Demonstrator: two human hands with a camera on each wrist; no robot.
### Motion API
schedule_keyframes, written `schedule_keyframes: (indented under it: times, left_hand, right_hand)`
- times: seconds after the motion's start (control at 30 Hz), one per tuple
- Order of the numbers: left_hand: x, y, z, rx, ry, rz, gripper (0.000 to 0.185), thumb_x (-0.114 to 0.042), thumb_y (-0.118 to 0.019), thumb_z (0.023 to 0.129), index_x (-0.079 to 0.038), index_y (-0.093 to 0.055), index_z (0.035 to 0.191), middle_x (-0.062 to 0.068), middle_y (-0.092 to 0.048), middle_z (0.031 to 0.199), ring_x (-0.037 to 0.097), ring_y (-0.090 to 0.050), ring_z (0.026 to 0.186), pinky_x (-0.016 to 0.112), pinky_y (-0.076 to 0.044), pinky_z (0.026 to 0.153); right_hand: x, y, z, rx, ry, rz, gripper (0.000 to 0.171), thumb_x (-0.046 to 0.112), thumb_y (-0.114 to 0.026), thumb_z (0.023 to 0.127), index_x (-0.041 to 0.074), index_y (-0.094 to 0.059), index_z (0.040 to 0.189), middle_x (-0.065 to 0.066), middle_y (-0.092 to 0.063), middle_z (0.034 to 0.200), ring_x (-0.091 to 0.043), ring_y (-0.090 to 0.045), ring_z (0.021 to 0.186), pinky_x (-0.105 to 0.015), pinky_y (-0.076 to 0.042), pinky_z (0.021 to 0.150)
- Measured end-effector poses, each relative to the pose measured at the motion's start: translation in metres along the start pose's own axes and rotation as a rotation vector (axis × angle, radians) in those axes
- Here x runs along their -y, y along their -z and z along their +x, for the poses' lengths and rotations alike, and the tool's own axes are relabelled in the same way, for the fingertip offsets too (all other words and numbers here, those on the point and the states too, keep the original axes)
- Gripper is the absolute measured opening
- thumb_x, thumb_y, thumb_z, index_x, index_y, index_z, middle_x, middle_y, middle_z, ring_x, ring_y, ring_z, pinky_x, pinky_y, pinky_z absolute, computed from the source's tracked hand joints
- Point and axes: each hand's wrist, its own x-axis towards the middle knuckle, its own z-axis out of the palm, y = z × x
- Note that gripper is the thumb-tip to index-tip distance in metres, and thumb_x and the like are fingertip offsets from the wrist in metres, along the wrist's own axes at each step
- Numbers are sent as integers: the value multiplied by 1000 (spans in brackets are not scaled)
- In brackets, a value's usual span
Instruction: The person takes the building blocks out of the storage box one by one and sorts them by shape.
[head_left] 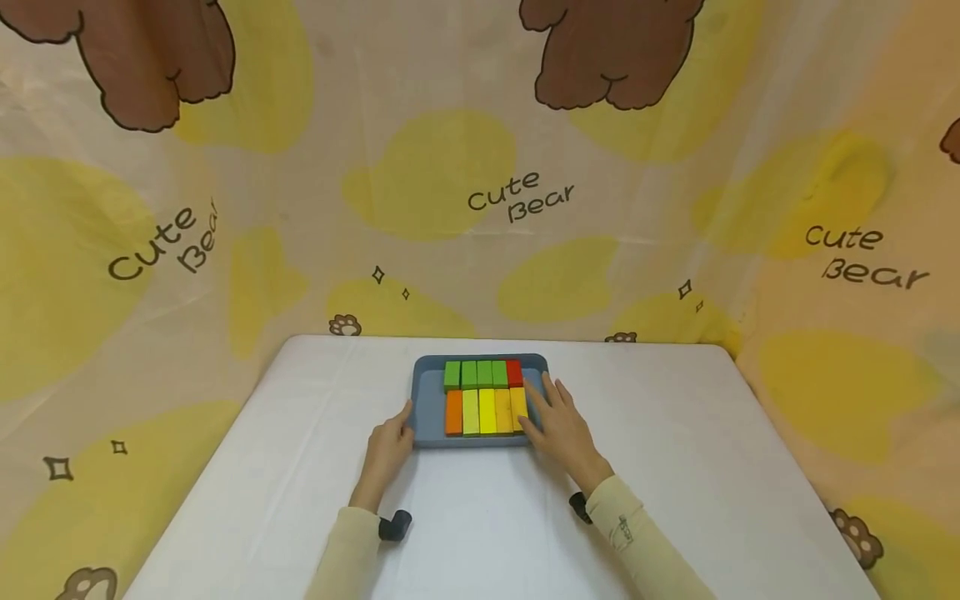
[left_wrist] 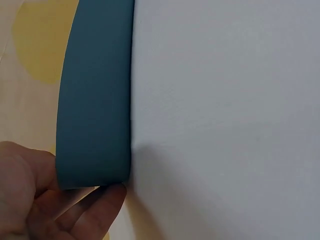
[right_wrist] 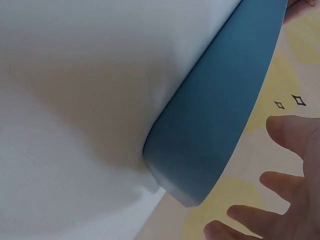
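Backdrop cloth (head_left: 480, 167) fills the upper two thirds of the head view; cream with yellow patches and brown bear figures; you can read "Cute Bear" three times: left, centre, right; small black diamond outlines and brown paw prints are scattered low on it.

White table (head_left: 675, 467) takes the lower centre of the head view; both of your sleeves enter from the bottom edge.

One blue tray (head_left: 426, 417) sits at centre, nearer the table's far edge; both wrist views show only its blue outer wall against the white surface.

Blocks in the tray, ten counted, in two rows of five; far row: four green blocks (head_left: 476, 374), then one red block (head_left: 514, 372) at the right end; near row: one orange block (head_left: 453, 412) at the left end, then four yellow blocks (head_left: 487, 411), the right-hand ones a deeper amber; no lettering legible on any block.

Your left hand (head_left: 388, 446) lies against the tray's lower left corner; fingers lightly bent, fingertips touching the outer wall in the left wrist view, nothing pinched.

Your right hand (head_left: 558, 421) lies at the tray's right side; fingers spread and nearly straight, fingertips over the tray's right rim, beside the rightmost yellow block; whether they press on it you cannot tell.

Two small black objects, one under each wrist, lower centre.
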Motion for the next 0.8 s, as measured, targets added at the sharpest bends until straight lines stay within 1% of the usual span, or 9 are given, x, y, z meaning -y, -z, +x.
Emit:
schedule_keyframes:
  times: [0.1,0.23,0.4,0.53,0.7,0.8]
  left_hand:
    - [-1,0,-7,2,-4,-1,52,-2,-50,90,-1,-48,142,-4,-31,51,10,-25,47,24,-29,46]
    - [-4,0,-14,6,8,-6,53,-2,-50,89,-1,-49,142,-4,-32,54,11,-28,49,24,-30,47]
    - [-4,0,-18,-2,14,-2,53,-3,-50,88,-3,-50,142,-4,-32,55,11,-28,50,24,-30,47]
    - [-4,0,-20,-13,8,-15,53,-3,-50,89,-3,-50,142,-4,-32,54,11,-27,49,24,-30,47]
    - [-3,0,-24,-15,13,-24,52,-4,-50,90,-3,-50,142,-4,-31,54,11,-27,49,23,-30,47]
    - [-2,0,-28,-26,13,-24,52,-3,-51,89,-3,-51,141,-5,-31,53,10,-27,49,23,-30,47]
  right_hand:
    - [2,-1,0,23,-14,32,64,35,-63,94,14,-41,150,-28,-30,155,-47,-31,141,-60,-41,103]
    - [3,-3,1,17,-7,25,64,34,-65,93,11,-43,148,-31,-33,152,-47,-37,138,-57,-42,103]
    - [6,-6,5,38,-21,18,63,35,-65,93,12,-44,148,-31,-38,148,-47,-45,131,-57,-46,98]
    - [6,-10,8,77,-44,11,62,36,-63,94,13,-43,148,-30,-40,147,-46,-47,129,-57,-47,97]
    - [6,-17,8,102,-52,12,59,34,-64,93,12,-46,145,-30,-43,143,-47,-49,125,-57,-48,95]
    - [6,-22,8,101,-42,14,57,31,-64,92,11,-48,144,-30,-46,140,-46,-51,123,-56,-49,94]
